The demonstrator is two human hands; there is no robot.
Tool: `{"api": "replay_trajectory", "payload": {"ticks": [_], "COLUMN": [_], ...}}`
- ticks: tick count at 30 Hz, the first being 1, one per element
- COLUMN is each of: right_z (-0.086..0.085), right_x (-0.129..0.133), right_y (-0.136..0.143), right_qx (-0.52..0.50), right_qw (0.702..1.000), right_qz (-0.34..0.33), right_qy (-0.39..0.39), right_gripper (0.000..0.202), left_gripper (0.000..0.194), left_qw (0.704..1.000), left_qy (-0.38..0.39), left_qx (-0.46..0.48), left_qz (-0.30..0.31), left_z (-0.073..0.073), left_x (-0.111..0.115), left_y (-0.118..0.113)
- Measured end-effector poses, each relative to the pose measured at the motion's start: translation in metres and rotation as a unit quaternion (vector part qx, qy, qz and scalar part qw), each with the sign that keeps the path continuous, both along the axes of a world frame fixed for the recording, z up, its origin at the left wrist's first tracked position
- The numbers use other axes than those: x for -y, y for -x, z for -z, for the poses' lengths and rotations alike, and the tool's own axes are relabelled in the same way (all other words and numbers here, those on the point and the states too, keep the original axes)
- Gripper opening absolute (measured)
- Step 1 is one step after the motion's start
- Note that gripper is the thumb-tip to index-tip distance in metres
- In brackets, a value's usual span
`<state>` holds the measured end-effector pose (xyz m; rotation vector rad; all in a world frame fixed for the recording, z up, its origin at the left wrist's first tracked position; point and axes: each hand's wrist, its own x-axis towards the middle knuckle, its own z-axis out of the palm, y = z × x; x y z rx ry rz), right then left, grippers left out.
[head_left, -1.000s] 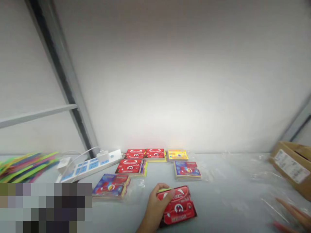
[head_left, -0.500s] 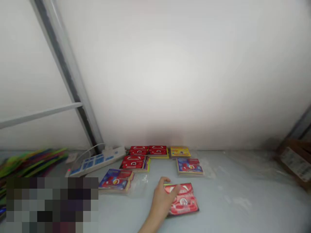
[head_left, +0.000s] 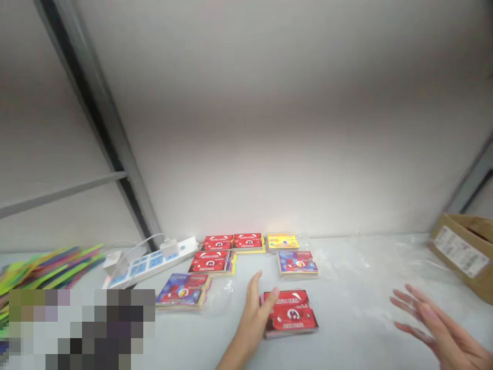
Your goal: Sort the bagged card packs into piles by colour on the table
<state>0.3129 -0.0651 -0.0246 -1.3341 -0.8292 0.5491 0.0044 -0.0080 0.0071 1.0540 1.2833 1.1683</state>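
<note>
A stack of red printed cards (head_left: 290, 313) lies on the grey table in front of me. My left hand (head_left: 256, 311) rests at the stack's left side, fingers stretched out and thumb apart at its upper left corner; it does not grip the cards. Off to the right, my right hand (head_left: 435, 324) is in the air with spread fingers and holds nothing. Beyond the left hand lie a blue-and-red card stack (head_left: 298, 263), a yellow card stack (head_left: 283, 241) and several red-topped stacks (head_left: 210, 261). Another blue-and-red stack (head_left: 183, 290) sits at the left.
A white power strip (head_left: 154, 262) with plugs and cables runs along the back left. Colourful strips (head_left: 50, 264) are heaped at the far left. Clear plastic bags (head_left: 370, 257) lie on the right of the table, near an open cardboard box (head_left: 462, 252).
My left thumb has drawn back from the top of the red stack to its corner, and the fingers have straightened. My right hand has come into view at the right.
</note>
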Motion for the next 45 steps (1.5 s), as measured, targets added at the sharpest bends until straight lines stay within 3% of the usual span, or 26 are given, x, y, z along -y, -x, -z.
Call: {"api": "replay_trajectory", "payload": {"ticks": [3,9,13,19,22,27,31,35,37,39,42,45], "right_z": [-0.008,-0.014,-0.022,-0.039,-0.044,-0.045,-0.052,-0.063,-0.063,-0.060,-0.051,-0.044], "right_x": [0.004,0.008,0.008,0.011,0.012,0.009,0.006,0.006,0.005,0.002,-0.007,-0.020], "right_y": [0.015,0.014,0.017,0.052,0.071,0.101,0.131,0.150,0.152,0.148,0.136,0.122], "right_qx": [-0.065,-0.055,-0.028,-0.017,0.035,0.167,0.263,0.292,0.268,0.225,0.157,0.103], "right_qw": [0.998,0.998,0.999,0.990,0.985,0.965,0.905,0.839,0.846,0.879,0.944,0.978], "right_qz": [-0.017,0.003,-0.020,-0.133,-0.160,-0.204,-0.332,-0.457,-0.459,-0.418,-0.291,-0.179], "right_qy": [0.022,0.003,0.002,0.047,0.057,0.009,-0.033,-0.038,-0.037,-0.036,-0.017,0.020], "right_gripper": [0.049,0.046,0.046,0.044,0.046,0.040,0.044,0.060,0.054,0.042,0.032,0.038], "left_gripper": [0.054,0.048,0.045,0.056,0.061,0.076,0.102,0.107,0.094,0.073,0.055,0.048], "left_qw": [0.998,0.975,0.961,0.954,0.963,0.978,0.960,0.953,0.968,0.981,0.985,0.986], "left_qy": [0.045,0.158,0.153,0.116,0.077,-0.094,-0.203,-0.242,-0.208,-0.144,-0.076,-0.060], "left_qx": [0.033,0.157,0.229,0.268,0.249,0.177,0.150,0.096,0.089,0.118,0.154,0.152], "left_qz": [-0.026,-0.015,0.013,0.061,0.074,0.059,0.121,0.153,0.113,0.053,0.008,0.031], "left_z": [-0.006,-0.017,0.000,0.032,0.030,0.012,0.003,-0.003,-0.007,-0.011,-0.020,-0.028], "left_x": [-0.001,0.009,0.019,0.024,0.022,0.016,0.020,0.033,0.034,0.030,0.019,0.010], "left_y": [0.009,0.015,-0.007,-0.029,-0.024,-0.009,-0.008,-0.014,-0.014,-0.012,-0.001,0.013]}}
